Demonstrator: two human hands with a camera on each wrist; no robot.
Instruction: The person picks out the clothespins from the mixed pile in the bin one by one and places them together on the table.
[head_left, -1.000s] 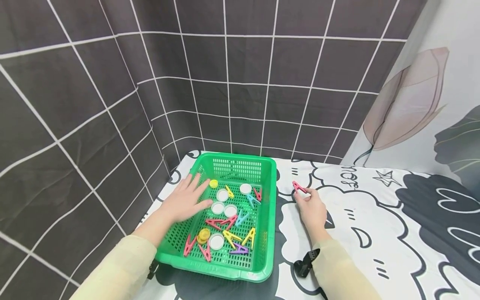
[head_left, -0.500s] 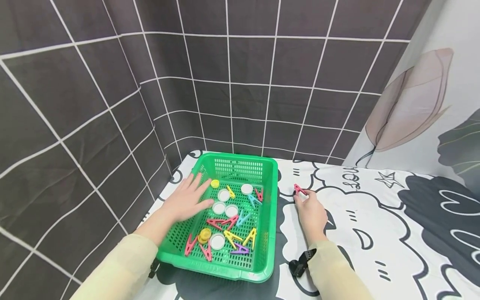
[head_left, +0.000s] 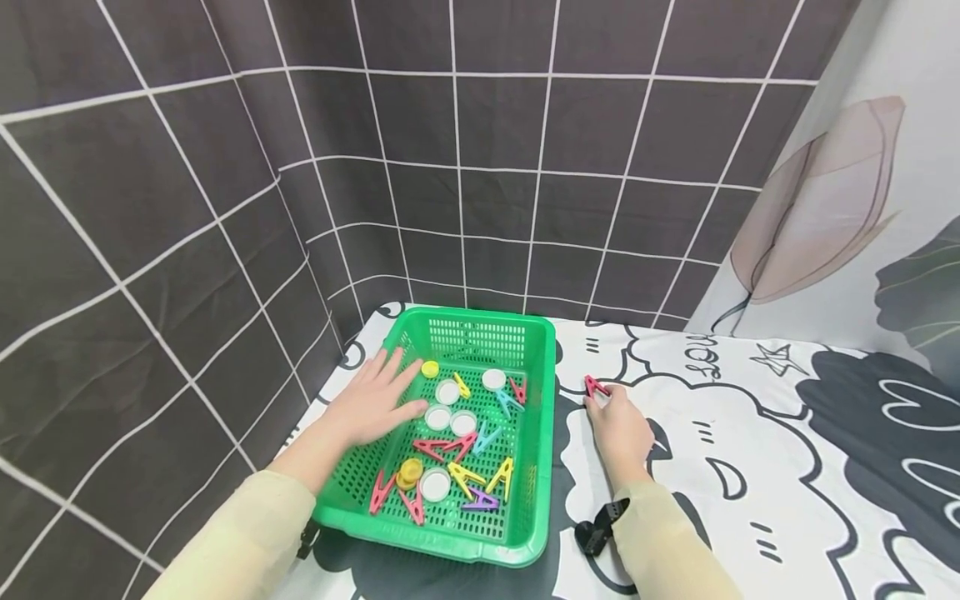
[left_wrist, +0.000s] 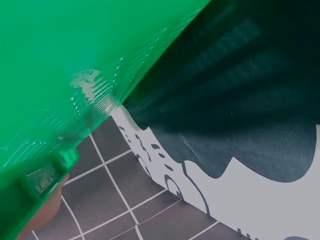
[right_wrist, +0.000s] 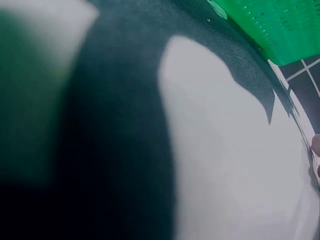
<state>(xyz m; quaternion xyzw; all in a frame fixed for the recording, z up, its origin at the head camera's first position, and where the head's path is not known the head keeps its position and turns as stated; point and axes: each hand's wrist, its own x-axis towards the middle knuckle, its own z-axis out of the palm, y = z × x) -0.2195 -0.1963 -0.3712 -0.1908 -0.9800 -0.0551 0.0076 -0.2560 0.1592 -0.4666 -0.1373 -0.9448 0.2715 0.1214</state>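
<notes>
Red clothespin [head_left: 595, 386] lay right of center in the head view, just beyond the basket's right rim, pinched between thumb and fingers of the right hand [head_left: 624, 429]. Could not tell whether its tip touched the patterned cloth [head_left: 750, 417]. Green basket [head_left: 534, 433] stood at lower center; left hand [head_left: 375, 400] over its left side, fingers spread, grasping nothing visible. Basket contents: white caps [head_left: 435, 484], yellow caps [head_left: 410, 470], blue clothespins [head_left: 480, 443], yellow clothespins [head_left: 465, 472], a purple clothespin [head_left: 486, 502], further red ones. Dark gridded backdrop [head_left: 495, 204] filled the upper frame.
</notes>
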